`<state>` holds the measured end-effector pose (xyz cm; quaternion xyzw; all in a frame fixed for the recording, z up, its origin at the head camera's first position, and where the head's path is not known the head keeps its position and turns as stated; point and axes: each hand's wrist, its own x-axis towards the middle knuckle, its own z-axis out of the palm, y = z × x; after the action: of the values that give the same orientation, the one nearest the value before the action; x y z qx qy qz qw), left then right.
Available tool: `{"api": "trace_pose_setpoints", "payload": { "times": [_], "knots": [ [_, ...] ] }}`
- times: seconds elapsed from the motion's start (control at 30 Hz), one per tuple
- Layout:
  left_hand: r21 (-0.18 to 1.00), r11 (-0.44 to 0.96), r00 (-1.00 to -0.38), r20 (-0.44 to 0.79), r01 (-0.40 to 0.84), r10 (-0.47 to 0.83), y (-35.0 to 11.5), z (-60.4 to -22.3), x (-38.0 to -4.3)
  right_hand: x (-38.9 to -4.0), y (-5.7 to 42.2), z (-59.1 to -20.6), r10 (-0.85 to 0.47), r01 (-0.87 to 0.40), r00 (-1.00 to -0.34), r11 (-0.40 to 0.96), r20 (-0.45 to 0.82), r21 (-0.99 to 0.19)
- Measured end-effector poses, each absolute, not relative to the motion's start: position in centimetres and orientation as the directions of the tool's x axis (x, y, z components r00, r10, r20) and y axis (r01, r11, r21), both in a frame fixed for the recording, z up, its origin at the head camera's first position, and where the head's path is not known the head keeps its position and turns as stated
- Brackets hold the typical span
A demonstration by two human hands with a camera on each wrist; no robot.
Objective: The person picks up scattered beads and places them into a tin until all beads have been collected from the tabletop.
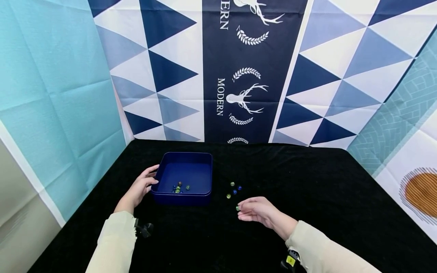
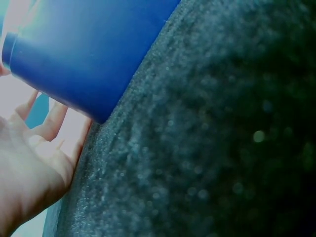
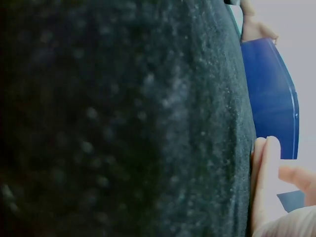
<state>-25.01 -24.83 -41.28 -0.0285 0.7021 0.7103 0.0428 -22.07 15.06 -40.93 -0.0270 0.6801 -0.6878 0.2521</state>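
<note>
The left hand (image 1: 138, 189) touched the box (image 1: 184, 200) with fingers apart; the right hand (image 1: 258, 212) pinched a marble (image 1: 238, 208) near other marbles (image 1: 235, 192).

Plain dark-blue rectangular box (image 1: 181, 200); small round glassy marbles (image 1: 228, 196) in yellow-green and blue; solid black cloth table cover (image 1: 304, 185); plain cream fabric sleeves (image 1: 114, 237); hanging cloth backdrop (image 1: 315, 74) patterned with navy, pale-blue and white triangles, its dark central band (image 1: 246, 60) bearing white stag heads
</note>
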Motion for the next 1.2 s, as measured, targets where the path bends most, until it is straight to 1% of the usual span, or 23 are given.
{"api": "trace_pose_setpoints", "payload": {
  "times": [0.27,0.37,0.53,0.67,0.87,1.2],
  "knots": [
    [0.995,-0.02,-0.995,-0.094,-0.094,0.023,-24.9,-41.3,-24.9,-22.5,14.3,-40.9,-0.378,0.285,-0.875,0.101,-0.302,-0.953],
    [0.995,-0.014,-0.995,-0.097,-0.098,0.021,-25.0,-41.3,-24.9,-22.7,14.0,-41.0,-0.386,0.274,-0.877,0.091,-0.287,-0.958],
    [0.995,-0.013,-0.995,-0.096,-0.097,0.029,-24.9,-41.5,-24.9,-22.7,13.6,-41.1,-0.393,0.275,-0.882,0.018,-0.26,-0.961],
    [0.996,-0.006,-0.996,-0.089,-0.09,0.028,-24.8,-41.5,-25.0,-22.7,13.1,-41.4,-0.354,0.293,-0.901,-0.064,-0.253,-0.954],
    [0.996,-0.022,-0.996,-0.086,-0.086,0.027,-24.8,-41.5,-25.0,-23.0,12.7,-41.3,-0.319,0.284,-0.923,-0.182,-0.217,-0.941],
    [0.996,-0.011,-0.996,-0.085,-0.086,0.028,-24.8,-41.5,-25.0,-23.6,11.5,-40.4,-0.249,0.231,-0.954,-0.251,-0.168,-0.94]
  ]
}}
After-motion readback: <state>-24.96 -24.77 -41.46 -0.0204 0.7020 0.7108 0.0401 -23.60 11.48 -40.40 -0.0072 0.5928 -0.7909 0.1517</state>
